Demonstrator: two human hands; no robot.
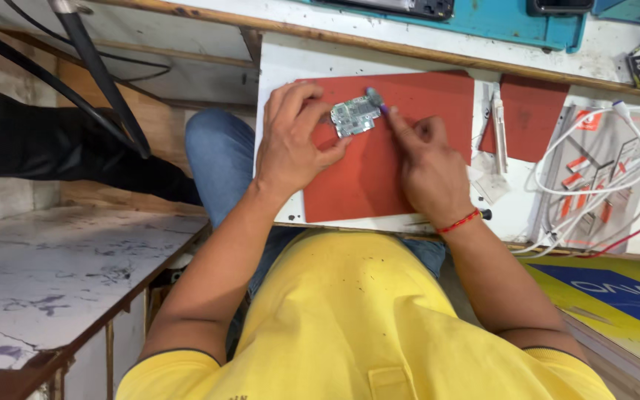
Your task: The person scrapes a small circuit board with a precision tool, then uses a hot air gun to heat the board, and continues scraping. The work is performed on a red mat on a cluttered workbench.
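The left hand (290, 141) is pinching a small circuit board (355, 116) by its left end on a red mat (379, 178), its long axis running toward the right hand (427, 167), whose grip is pressing a thin tool (376, 100) onto its right end.

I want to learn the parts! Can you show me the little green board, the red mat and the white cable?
green circuit board (355, 116), head view, middle of its face.
red mat (368, 178), head view, bare part below the board.
white cable (635, 141), head view, on its curved loop.
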